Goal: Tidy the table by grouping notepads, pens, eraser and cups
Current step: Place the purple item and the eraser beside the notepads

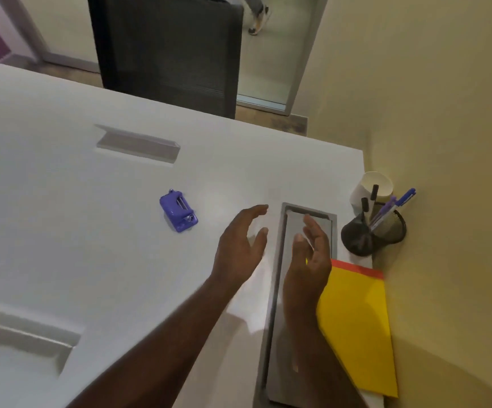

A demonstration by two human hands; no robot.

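Note:
A yellow notepad (356, 325) with a red top strip lies at the table's right edge by the wall. Beyond it stands a black mesh pen holder (386, 234) with several pens (392, 207), and a white paper cup (371, 187) stands behind that. A purple eraser-like item (178, 212) sits alone mid-table. My left hand (239, 245) hovers over the table, fingers spread, holding nothing. My right hand (311, 254) is raised beside it over the grey recessed panel, fingers apart and empty, palm facing the left hand.
The white table (91, 231) has a long grey cable panel (292, 319) on the right and two recessed slots (138, 145) (27, 340). A dark chair (168, 51) stands behind the far edge. The beige wall (445, 142) bounds the right side.

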